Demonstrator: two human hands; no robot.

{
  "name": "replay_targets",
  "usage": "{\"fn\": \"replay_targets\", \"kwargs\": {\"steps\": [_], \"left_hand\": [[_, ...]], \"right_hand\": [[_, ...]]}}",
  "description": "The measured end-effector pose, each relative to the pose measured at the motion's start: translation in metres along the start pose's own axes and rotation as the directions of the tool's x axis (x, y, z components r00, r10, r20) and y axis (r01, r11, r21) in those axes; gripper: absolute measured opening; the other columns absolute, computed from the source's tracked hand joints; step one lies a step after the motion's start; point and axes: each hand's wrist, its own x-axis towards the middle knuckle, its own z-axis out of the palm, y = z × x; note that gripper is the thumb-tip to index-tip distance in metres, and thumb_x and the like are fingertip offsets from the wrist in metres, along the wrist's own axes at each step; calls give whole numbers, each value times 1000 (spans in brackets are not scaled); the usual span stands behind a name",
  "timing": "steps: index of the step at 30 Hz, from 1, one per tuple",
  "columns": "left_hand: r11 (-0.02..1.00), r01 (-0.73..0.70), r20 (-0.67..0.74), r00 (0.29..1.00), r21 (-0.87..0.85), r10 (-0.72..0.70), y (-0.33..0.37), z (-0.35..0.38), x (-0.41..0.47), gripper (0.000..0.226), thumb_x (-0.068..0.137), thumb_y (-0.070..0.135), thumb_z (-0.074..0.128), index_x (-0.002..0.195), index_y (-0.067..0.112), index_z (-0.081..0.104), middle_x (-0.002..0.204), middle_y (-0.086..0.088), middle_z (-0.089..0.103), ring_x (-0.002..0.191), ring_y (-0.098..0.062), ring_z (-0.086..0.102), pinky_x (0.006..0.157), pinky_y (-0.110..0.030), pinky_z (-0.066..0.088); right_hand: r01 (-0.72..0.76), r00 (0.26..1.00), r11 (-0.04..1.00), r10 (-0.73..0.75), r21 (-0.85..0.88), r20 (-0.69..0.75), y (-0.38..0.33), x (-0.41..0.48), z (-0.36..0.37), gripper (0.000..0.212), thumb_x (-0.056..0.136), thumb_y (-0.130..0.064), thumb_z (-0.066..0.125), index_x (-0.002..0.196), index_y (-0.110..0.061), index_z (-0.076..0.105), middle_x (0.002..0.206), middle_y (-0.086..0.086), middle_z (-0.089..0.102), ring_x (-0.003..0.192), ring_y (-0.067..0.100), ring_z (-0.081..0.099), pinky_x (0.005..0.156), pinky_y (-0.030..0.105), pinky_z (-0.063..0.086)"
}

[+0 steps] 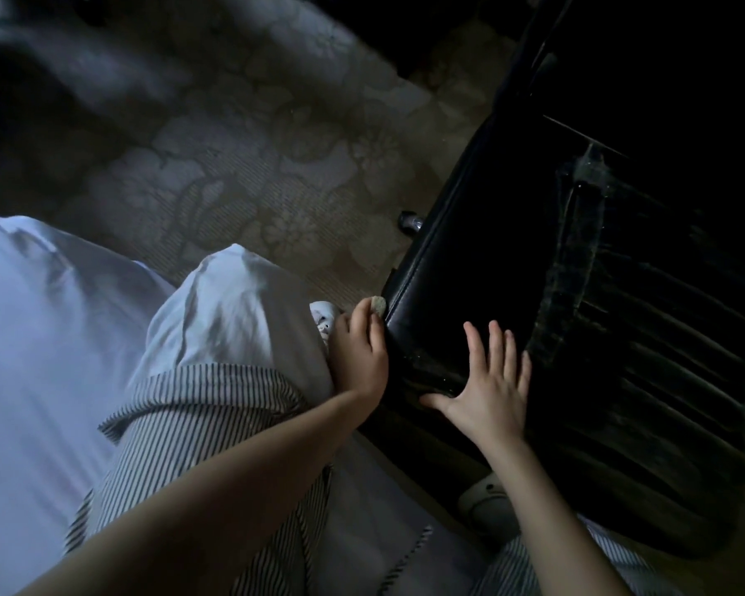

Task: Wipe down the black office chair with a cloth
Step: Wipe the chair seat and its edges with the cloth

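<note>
The black office chair (491, 234) fills the right side of the head view, its padded seat lying below me in dim light. My left hand (360, 354) is closed on a small pale cloth (378, 304) and presses it against the seat's near left edge. Only a corner of the cloth shows past my fingers. My right hand (489, 385) lies flat on the seat cushion with its fingers spread and nothing in it.
A chair castor (409, 221) shows at the seat's left edge on a floral patterned carpet (250, 165). My knee in pale fabric (233, 311) and a striped hem (207, 393) sit close to the left hand. A pale shoe (487, 501) rests below the seat.
</note>
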Motion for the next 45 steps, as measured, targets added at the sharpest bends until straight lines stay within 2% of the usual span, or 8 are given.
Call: {"fn": "replay_targets", "kwargs": {"steps": [3, 8, 17, 22, 27, 36, 40, 45], "left_hand": [[999, -3, 27, 1000, -50, 5, -2, -3, 6, 35, 97, 25, 44, 129, 17, 54, 118, -7, 53, 111, -16, 50, 94, -16, 30], [999, -31, -84, 996, 20, 32, 3, -3, 10, 36, 93, 27, 44, 126, 19, 57, 115, -10, 53, 106, -23, 52, 98, -38, 41], [989, -123, -142, 981, 77, 133, 23, 6, 69, 34, 92, 21, 45, 123, 22, 60, 120, -14, 54, 103, -32, 50, 89, -34, 39], [965, -203, -74, 973, 168, 218, 32, 8, 93, 35, 96, 23, 46, 130, 24, 54, 130, -10, 50, 107, -29, 48, 92, -38, 42], [914, -359, -2, 931, 187, 366, 31, 20, 77, 40, 92, 30, 38, 125, 19, 58, 120, -13, 56, 94, -33, 55, 80, -40, 49], [818, -531, 207, 845, 222, 493, 23, 25, 4, 33, 90, 30, 39, 119, 24, 54, 106, -11, 60, 82, -30, 59, 70, -38, 53], [884, -460, 292, 859, 83, 419, 32, 14, 2, 38, 93, 39, 36, 119, 25, 60, 105, -4, 58, 92, -24, 57, 81, -37, 49], [955, -287, 80, 956, 70, 281, 60, 6, 66, 30, 95, 31, 48, 119, 20, 61, 109, -13, 57, 101, -30, 55, 89, -36, 45]], "right_hand": [[-8, 998, 1000, 9, -16, 55, -6, 4, -4, 119, 55, -65, 76, 150, -25, 17, 157, 11, 13, 145, 29, 9, 114, 46, 5], [-61, 998, 998, 61, -7, -4, -21, 17, -2, 118, 51, -64, 78, 148, -22, 26, 154, 13, 23, 142, 33, 18, 112, 50, 14], [-146, 985, 989, 144, 7, 91, -59, 66, -20, 108, 71, -69, 60, 151, -25, 0, 157, 12, 1, 143, 31, 5, 113, 45, 8], [-47, 998, 991, 42, 126, 45, -33, 77, -42, 99, 74, -61, 64, 150, -25, 11, 156, 8, 11, 141, 29, 11, 113, 42, 9], [-17, 986, 999, 24, -40, 163, -5, 60, -35, 110, 74, -68, 59, 150, -25, -9, 158, 5, -10, 145, 21, -9, 115, 41, -4], [-76, 987, 996, 67, 56, 145, -9, 67, -28, 110, 75, -64, 61, 150, -25, -10, 158, 2, -12, 145, 17, -12, 115, 40, -6], [-45, 993, 995, 35, 86, 115, -6, 66, -24, 107, 76, -64, 60, 150, -25, -7, 159, 2, -9, 145, 17, -10, 115, 40, -6], [-33, 997, 993, 24, 115, 76, -3, 66, -21, 109, 72, -66, 62, 151, -24, -1, 159, 3, -4, 146, 19, -5, 114, 38, -5]]}}
